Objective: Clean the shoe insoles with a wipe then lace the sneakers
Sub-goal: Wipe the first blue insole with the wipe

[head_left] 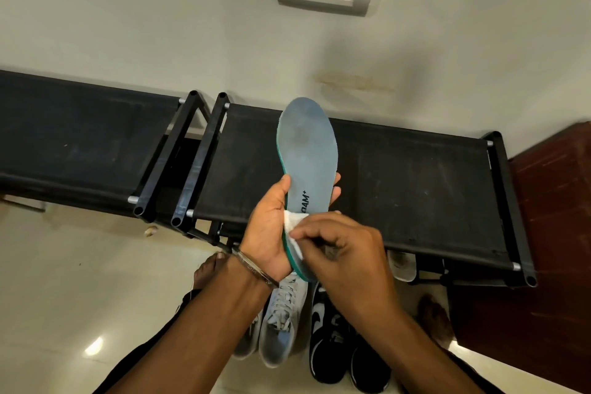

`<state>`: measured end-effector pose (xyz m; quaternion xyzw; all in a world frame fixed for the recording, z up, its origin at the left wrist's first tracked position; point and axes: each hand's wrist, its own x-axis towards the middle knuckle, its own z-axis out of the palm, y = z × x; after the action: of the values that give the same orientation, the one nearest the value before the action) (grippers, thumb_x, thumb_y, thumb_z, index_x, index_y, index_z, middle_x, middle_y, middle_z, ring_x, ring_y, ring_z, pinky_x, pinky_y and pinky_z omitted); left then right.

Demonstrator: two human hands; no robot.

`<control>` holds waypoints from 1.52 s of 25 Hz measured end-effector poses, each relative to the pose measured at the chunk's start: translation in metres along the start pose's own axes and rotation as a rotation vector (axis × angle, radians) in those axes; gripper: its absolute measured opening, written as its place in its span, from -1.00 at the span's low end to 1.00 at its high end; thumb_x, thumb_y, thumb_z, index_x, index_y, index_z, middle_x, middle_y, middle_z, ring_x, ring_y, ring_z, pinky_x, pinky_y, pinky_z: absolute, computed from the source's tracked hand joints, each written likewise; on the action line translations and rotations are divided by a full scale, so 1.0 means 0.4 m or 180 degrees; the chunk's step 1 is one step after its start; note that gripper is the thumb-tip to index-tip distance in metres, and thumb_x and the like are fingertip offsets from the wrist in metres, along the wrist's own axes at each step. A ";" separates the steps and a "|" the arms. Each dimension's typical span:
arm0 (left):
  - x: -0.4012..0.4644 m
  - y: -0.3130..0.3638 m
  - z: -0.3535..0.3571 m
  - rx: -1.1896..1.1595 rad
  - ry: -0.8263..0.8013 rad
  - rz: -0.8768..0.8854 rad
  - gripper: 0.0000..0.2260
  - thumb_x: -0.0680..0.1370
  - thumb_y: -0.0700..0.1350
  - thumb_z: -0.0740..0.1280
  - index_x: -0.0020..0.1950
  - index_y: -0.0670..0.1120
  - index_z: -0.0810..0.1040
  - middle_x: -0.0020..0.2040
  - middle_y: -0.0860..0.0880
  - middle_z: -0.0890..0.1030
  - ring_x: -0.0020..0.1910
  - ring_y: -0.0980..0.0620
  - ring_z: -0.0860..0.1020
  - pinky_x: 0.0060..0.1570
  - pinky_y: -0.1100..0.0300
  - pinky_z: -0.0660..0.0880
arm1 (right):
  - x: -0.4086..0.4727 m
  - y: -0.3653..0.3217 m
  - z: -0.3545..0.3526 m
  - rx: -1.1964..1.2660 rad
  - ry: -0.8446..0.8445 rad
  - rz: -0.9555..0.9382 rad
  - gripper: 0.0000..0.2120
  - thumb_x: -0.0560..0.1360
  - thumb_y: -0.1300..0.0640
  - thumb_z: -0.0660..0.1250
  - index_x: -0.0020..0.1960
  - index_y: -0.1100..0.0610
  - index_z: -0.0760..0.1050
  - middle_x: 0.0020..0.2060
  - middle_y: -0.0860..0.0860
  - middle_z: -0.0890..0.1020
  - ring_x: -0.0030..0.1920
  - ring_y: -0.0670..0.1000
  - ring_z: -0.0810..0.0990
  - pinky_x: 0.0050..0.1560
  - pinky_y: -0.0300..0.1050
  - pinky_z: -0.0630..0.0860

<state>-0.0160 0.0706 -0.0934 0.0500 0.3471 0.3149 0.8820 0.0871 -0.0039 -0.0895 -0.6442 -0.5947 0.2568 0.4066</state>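
Insole (308, 150) upright, toe end up

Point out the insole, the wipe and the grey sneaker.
insole (307, 144): head view, on the forefoot of its blue top face.
wipe (294, 221): head view, on the white fold by the heel.
grey sneaker (281, 329): head view, on the laces.

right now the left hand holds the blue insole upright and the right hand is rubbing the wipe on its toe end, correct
Not quite. In the head view the left hand does hold the blue insole upright, but the right hand presses the wipe on its heel end, near the printed lettering, not the toe end.
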 end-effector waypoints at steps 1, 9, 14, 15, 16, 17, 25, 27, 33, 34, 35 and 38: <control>0.002 0.000 -0.002 -0.0035 -0.0013 0.0001 -0.51 0.62 0.16 0.11 0.41 -0.10 0.47 0.37 -0.12 0.52 0.40 -0.06 0.43 0.46 -0.04 0.26 | -0.003 -0.010 0.003 0.0161 -0.0105 -0.0088 -0.84 0.41 0.33 0.50 -0.09 0.12 0.71 -0.12 -0.10 0.69 -0.08 -0.17 0.65 -0.01 -0.30 0.59; -0.006 -0.002 -0.005 0.0132 0.0039 -0.0027 -0.48 0.62 0.19 0.06 0.41 -0.10 0.47 0.38 -0.19 0.48 0.28 -0.12 0.47 0.20 0.01 0.50 | 0.018 0.027 0.008 0.0100 0.0186 0.0194 -0.84 0.40 0.34 0.49 -0.11 0.11 0.71 -0.13 -0.10 0.69 -0.10 -0.14 0.65 -0.05 -0.22 0.61; -0.009 0.018 -0.016 0.0090 0.0051 0.0124 -0.50 0.60 0.18 0.12 0.40 -0.09 0.48 0.37 -0.13 0.50 0.24 -0.07 0.49 0.20 0.03 0.46 | -0.008 -0.001 0.013 0.0366 -0.0255 0.0006 -0.84 0.40 0.32 0.51 -0.09 0.10 0.72 -0.11 -0.11 0.70 -0.07 -0.16 0.66 -0.01 -0.32 0.57; -0.011 0.004 -0.009 0.0143 0.0022 0.0045 -0.48 0.60 0.17 0.12 0.42 -0.12 0.46 0.37 -0.15 0.48 0.22 -0.07 0.49 0.24 0.03 0.45 | 0.004 0.014 0.012 0.0186 -0.0047 -0.0015 -0.83 0.39 0.34 0.51 -0.10 0.11 0.71 -0.12 -0.10 0.69 -0.09 -0.17 0.65 0.00 -0.32 0.58; -0.011 -0.011 -0.003 0.0187 -0.0027 -0.0040 -0.47 0.61 0.16 0.10 0.44 -0.15 0.43 0.38 -0.18 0.45 0.23 -0.08 0.48 0.25 0.04 0.45 | 0.019 0.029 0.009 0.0038 0.0167 0.0004 -0.83 0.39 0.34 0.50 -0.10 0.11 0.71 -0.12 -0.10 0.69 -0.10 -0.18 0.64 -0.01 -0.29 0.59; -0.009 -0.022 0.001 0.0199 -0.0082 -0.0085 -0.46 0.63 0.16 0.06 0.46 -0.16 0.40 0.41 -0.18 0.43 0.26 -0.09 0.47 0.26 0.06 0.46 | 0.032 0.039 0.008 -0.0033 0.0330 0.0051 -0.83 0.39 0.34 0.50 -0.11 0.11 0.70 -0.13 -0.09 0.69 -0.11 -0.17 0.64 -0.03 -0.27 0.59; -0.004 0.036 -0.029 0.0141 0.0376 -0.0002 -0.50 0.59 0.22 0.16 0.37 -0.07 0.51 0.25 -0.20 0.59 0.11 -0.12 0.58 0.19 -0.01 0.52 | 0.013 -0.018 0.003 0.0857 -0.0728 0.0201 -0.85 0.42 0.30 0.50 -0.10 0.08 0.72 -0.13 -0.15 0.70 -0.05 -0.12 0.67 0.00 -0.26 0.59; 0.001 0.042 -0.037 -0.0060 0.0367 0.0111 -0.50 0.59 0.23 0.17 0.37 -0.06 0.50 0.25 -0.21 0.59 0.11 -0.14 0.59 0.22 -0.07 0.51 | 0.013 -0.017 0.002 0.0907 -0.0715 0.0181 -0.86 0.43 0.30 0.50 -0.09 0.10 0.72 -0.13 -0.14 0.70 -0.04 -0.10 0.67 -0.01 -0.26 0.59; 0.000 -0.014 -0.011 0.0117 0.0050 0.0036 -0.49 0.64 0.20 0.04 0.35 -0.09 0.54 0.19 -0.17 0.61 0.04 -0.08 0.63 0.11 0.03 0.56 | 0.044 0.049 0.011 -0.0290 0.0296 0.0027 -0.84 0.40 0.36 0.49 -0.10 0.13 0.70 -0.14 -0.06 0.69 -0.13 -0.15 0.63 -0.06 -0.26 0.59; -0.002 -0.027 -0.006 0.0130 -0.0047 0.0028 -0.51 0.66 0.17 0.03 0.34 -0.10 0.53 0.17 -0.16 0.62 0.05 -0.08 0.63 0.13 0.05 0.56 | 0.057 0.062 0.004 -0.0335 0.0446 0.0074 -0.83 0.39 0.36 0.49 -0.11 0.13 0.70 -0.14 -0.06 0.68 -0.15 -0.15 0.63 -0.07 -0.26 0.59; -0.005 -0.033 -0.001 0.0122 -0.0106 0.0019 -0.52 0.66 0.15 0.02 0.34 -0.11 0.53 0.15 -0.15 0.63 0.06 -0.07 0.63 0.14 0.05 0.55 | 0.063 0.068 0.001 -0.0338 0.0550 0.0111 -0.83 0.40 0.37 0.48 -0.12 0.13 0.70 -0.15 -0.06 0.68 -0.15 -0.15 0.63 -0.07 -0.28 0.58; -0.010 -0.011 0.002 0.0050 -0.0053 -0.0084 -0.51 0.64 0.17 0.07 0.36 -0.13 0.50 0.24 -0.17 0.58 0.09 -0.08 0.59 0.18 0.05 0.52 | 0.052 0.031 0.010 -0.0015 0.0387 0.0278 -0.82 0.40 0.36 0.49 -0.12 0.10 0.71 -0.14 -0.11 0.69 -0.12 -0.18 0.65 -0.04 -0.35 0.56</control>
<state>-0.0154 0.0649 -0.0916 0.0550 0.3428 0.3001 0.8885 0.0940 0.0178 -0.0988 -0.6849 -0.5409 0.2333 0.4288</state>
